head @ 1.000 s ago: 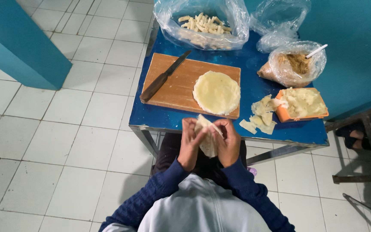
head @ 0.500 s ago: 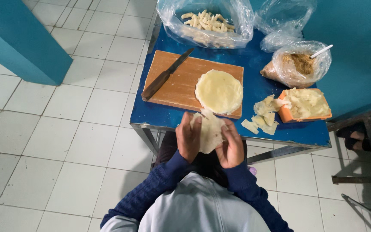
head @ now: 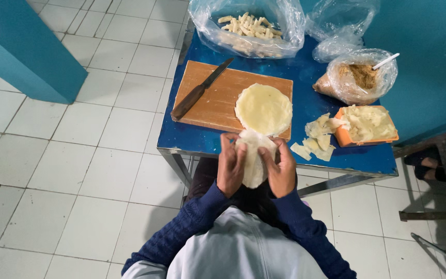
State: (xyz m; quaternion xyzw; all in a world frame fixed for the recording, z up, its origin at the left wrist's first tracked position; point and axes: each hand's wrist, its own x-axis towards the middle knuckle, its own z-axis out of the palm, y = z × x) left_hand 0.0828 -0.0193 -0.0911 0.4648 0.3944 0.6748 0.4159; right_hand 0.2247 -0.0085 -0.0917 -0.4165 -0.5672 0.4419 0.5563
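At table edge | left hand point(head: 231, 168), right hand point(head: 281, 170) grip dough sheet point(head: 254, 157) | long axis upright

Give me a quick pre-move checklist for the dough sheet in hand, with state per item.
1. Both hands on the dough sheet: left hand and right hand grip its edges. Ok.
2. Sheet intact: no tear visible, underside hidden. Cannot tell.
3. Sheet held apart from the round dough stack: edges overlap in view. Cannot tell.
4. Knife away from hands, lying on the wooden cutting board. Ok.
5. Brown filling bag open, spoon in it. Ok.
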